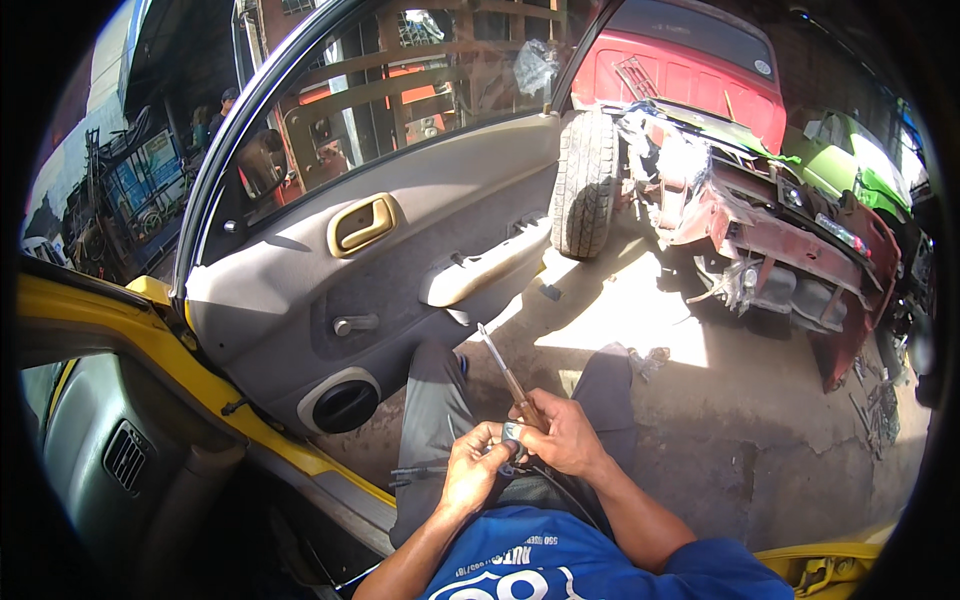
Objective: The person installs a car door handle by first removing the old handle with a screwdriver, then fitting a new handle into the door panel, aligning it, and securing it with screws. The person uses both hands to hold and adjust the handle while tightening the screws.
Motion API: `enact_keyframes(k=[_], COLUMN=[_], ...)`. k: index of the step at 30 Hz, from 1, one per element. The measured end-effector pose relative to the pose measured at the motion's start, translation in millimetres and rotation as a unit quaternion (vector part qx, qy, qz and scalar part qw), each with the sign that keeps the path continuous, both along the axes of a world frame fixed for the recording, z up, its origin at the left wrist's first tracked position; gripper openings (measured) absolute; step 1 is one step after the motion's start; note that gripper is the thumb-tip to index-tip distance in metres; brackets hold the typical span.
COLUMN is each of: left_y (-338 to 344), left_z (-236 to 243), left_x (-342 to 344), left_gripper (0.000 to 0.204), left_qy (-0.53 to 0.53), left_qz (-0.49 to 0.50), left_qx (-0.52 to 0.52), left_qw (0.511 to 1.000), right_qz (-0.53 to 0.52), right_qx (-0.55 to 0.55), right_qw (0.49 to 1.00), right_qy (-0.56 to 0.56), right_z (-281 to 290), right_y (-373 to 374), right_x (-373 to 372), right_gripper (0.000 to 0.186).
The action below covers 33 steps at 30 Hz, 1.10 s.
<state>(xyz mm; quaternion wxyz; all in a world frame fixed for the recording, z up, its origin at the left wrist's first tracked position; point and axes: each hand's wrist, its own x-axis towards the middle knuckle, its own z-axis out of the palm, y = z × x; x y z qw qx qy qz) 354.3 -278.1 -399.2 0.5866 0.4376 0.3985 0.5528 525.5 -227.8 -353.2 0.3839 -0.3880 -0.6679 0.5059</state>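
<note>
In front of my lap, my two hands meet. My right hand point(562, 437) is closed around the brown handle of a screwdriver point(507, 377), whose metal shaft points up and away to the left. Pinched in my left hand point(476, 468) is a small grey-and-black part point(513, 434); the fingers cover much of it, and its kind is unclear. The right fingertips are close beside that part, and I cannot tell whether they touch it. Thin black wires point(418, 470) stick out to the left of my left hand. A dark cable point(568, 492) runs below my right hand.
A car door with a grey inner panel point(275, 290) stands swung out ahead, with a handle point(361, 225) and speaker point(346, 401). The yellow door sill point(300, 452) is at left. Beyond are a tyre point(584, 185), dismantled red bodywork point(755, 215) and a red vehicle point(680, 75).
</note>
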Motion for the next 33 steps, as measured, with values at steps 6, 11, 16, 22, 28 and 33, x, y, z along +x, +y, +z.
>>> enact_keyframes(k=[6, 11, 16, 22, 28, 33], left_y=[-0.4, -1.8, -2.7, -9.1, -5.6, -0.2], left_z=[-2.8, -7.7, -5.1, -1.9, -9.3, -20.9], left_x=[-1.8, 1.3, -3.7, -6.7, -10.7, -25.2], left_gripper=[0.020, 0.013, 0.015, 0.009, 0.001, 0.005], left_qy=[-0.010, 0.005, 0.079, -0.018, -0.049, -0.022], left_qz=[-0.054, -0.010, 0.083, 0.087, 0.065, 0.019], left_qx=[0.000, 0.046, 0.053, 0.038, 0.029, 0.004], left_qw=[0.998, 0.999, 0.992, 0.995, 0.996, 1.000], right_qz=[-0.013, 0.006, 0.035, 0.044, 0.050, 0.050], right_qx=[-0.044, 0.016, 0.014, 0.025, 0.080, -0.016], right_qw=[0.999, 0.997, 0.999, 0.999, 0.995, 0.997], right_qy=[0.028, 0.076, 0.033, 0.005, 0.031, 0.053], right_z=[-5.4, -17.2, -22.7, -18.3, -23.9, -26.8], right_y=[2.1, 4.5, 3.1, -3.9, -5.7, -2.7], right_x=[2.2, -1.4, -5.3, -7.4, -16.7, -25.3], right_gripper=[0.016, 0.017, 0.027, 0.025, 0.027, 0.027])
